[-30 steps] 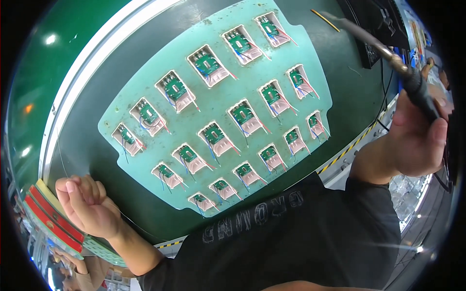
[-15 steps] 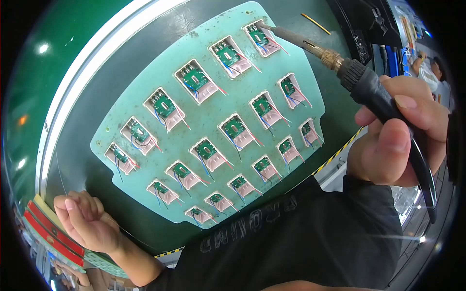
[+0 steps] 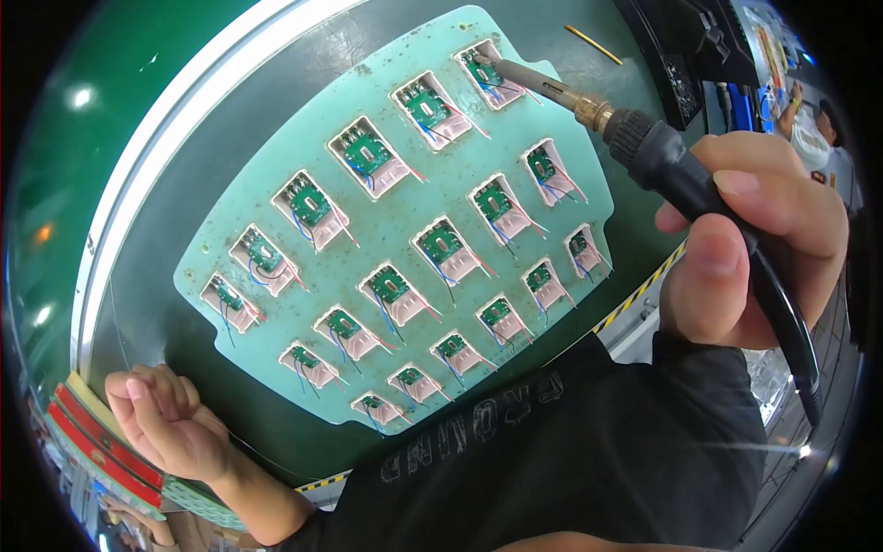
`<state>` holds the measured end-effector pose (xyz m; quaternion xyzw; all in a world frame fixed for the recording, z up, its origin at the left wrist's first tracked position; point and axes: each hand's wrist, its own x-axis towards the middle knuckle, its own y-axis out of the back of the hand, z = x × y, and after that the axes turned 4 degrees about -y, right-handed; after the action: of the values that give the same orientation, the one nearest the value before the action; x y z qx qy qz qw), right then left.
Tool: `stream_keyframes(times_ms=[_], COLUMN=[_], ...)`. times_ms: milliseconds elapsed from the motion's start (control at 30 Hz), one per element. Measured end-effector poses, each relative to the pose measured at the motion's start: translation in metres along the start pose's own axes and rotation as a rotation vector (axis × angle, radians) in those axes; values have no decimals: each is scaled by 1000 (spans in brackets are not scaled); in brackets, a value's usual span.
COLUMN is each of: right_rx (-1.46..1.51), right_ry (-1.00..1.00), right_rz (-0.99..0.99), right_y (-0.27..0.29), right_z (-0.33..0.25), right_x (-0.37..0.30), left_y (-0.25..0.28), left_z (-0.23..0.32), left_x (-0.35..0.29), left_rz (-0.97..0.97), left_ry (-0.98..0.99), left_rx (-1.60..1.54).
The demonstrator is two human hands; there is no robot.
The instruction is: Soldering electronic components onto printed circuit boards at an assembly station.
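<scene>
My right hand [image 3: 750, 235] grips a soldering iron [image 3: 658, 152] by its black handle. The iron's tip lies over the circuit board in the top right pocket [image 3: 492, 75] of a pale green tray [image 3: 386, 221]; whether it touches the board I cannot tell. Left of the tray, my left hand [image 3: 170, 423] is raised with its fingers curled around a thin solder wire [image 3: 118, 317]. The wire runs upward from the fingers and also trails past the wrist. In the tray sit several white plastic housings, each with a green board [image 3: 363, 150] and loose red, blue and black leads.
The tray lies on a dark green worktop [image 3: 189, 175] with a white edge rail [image 3: 152, 120]. A yellow stick [image 3: 593, 44] rests at the far right, near a black box [image 3: 708, 41]. Red strips [image 3: 106, 446] stand at lower left. Another person [image 3: 814, 133] is at far right.
The iron and my right hand have shifted slightly left, so the tip now lies further over the top right board. My left hand is almost unmoved.
</scene>
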<state>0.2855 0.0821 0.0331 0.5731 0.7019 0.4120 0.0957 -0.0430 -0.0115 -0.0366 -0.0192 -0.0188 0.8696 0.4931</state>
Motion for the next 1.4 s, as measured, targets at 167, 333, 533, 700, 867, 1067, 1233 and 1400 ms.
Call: stream_keyframes(times_ms=[167,333,533,700,867,1067,1233,1400], right_rx=[-104,-109,-50,2,-109,-109,-63,23], right_ry=[-77,-97,-96,-18,-154,-82,-76,-43], right_rz=[37,83,55,6,192,108,99,63], right_y=[-8,-14,-7,-5,-16,-18,-14,3], right_z=[-14,-19,-7,-8,-19,-21,-16,-5], right_x=[-1,1,5,2,-3,4,-1,-5], left_y=[-2,-3,-2,0,1,3,5,2], left_z=[0,1,1,1,1,1,1,3], left_x=[-1,0,0,0,0,1,1,1], left_rz=[2,-19,-5,0,-1,2,-7,24], left_ry=[-5,-1,7,5,3,6,14,17], left_rx=[16,-7,-10,14,13,12,-6,24])
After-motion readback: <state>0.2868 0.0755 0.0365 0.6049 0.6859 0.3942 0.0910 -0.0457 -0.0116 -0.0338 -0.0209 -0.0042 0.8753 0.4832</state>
